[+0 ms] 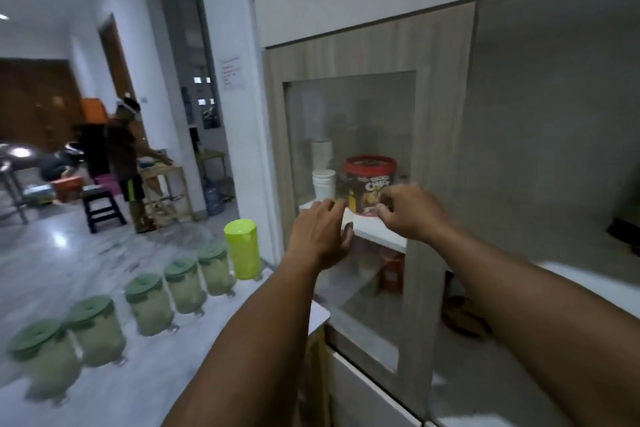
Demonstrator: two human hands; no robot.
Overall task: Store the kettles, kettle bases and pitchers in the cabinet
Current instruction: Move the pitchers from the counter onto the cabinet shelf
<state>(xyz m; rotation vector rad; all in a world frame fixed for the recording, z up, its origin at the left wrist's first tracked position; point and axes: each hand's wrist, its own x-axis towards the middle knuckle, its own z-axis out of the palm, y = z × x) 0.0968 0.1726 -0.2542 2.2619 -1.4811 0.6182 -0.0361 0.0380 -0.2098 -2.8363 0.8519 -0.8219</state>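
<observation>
Several clear pitchers with green lids [149,305] stand in a row on the white counter [145,392] at the lower left. A taller lime-green pitcher [242,250] ends the row nearest the cabinet. The cabinet [440,184] has a wood-framed glass door, which looks shut. My left hand [322,236] is spread in front of the glass, holding nothing. My right hand [408,211] hovers beside it with loosely curled fingers, also holding nothing. No kettle or kettle base is visible.
Behind the glass, a white shelf [377,229] carries stacked paper cups [323,184] and a red chocolate tub [369,173]; more containers sit below. A person [128,163] stands far left by a wooden table, near a dark stool [100,204].
</observation>
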